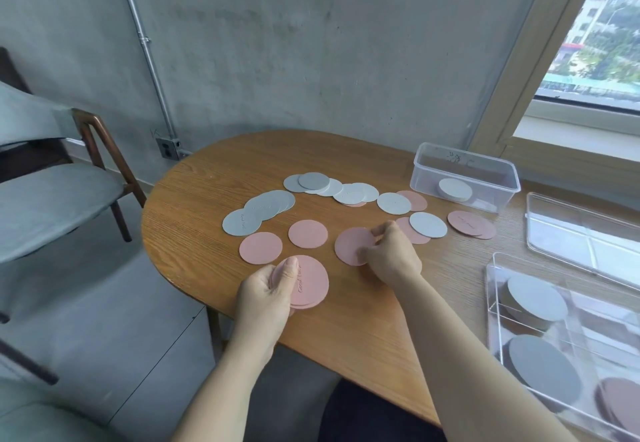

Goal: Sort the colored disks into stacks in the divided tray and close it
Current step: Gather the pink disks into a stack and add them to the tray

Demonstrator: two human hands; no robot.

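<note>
Over table: L hand grip round pink stack, R hand grip narrow on lone pink disk.

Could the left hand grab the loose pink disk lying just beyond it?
Probably not cleanly: the loose pink disk lies uncovered with a free path, but the left hand holds a stack of pink disks, so its grip is taken.

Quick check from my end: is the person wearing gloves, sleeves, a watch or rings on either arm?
No. The left hand and the right hand are bare: no gloves, and no rings that I can make out. The left forearm and the right forearm are uncovered down to the picture's bottom edge; no sleeve, watch or wristband shows.
</note>
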